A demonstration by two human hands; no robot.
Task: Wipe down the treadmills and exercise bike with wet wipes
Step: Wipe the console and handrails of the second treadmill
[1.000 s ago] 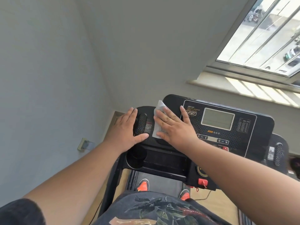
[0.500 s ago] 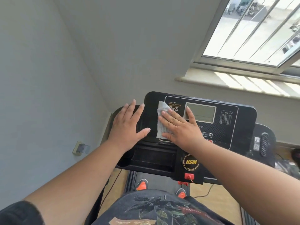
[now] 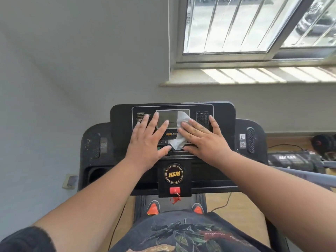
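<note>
While the wet wipe (image 3: 179, 132) lies flat across the right edge of the treadmill console (image 3: 223, 113) screen (image 3: 166, 119), the right hand (image 3: 205, 140) presses it with straight fingers; the left hand (image 3: 149, 140) rests just left, fingers spread, gripping nothing.

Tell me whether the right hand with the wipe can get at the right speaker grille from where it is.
Probably yes. The right hand presses the wet wipe flat on the console, and nothing lies between it and the right speaker grille.
</note>
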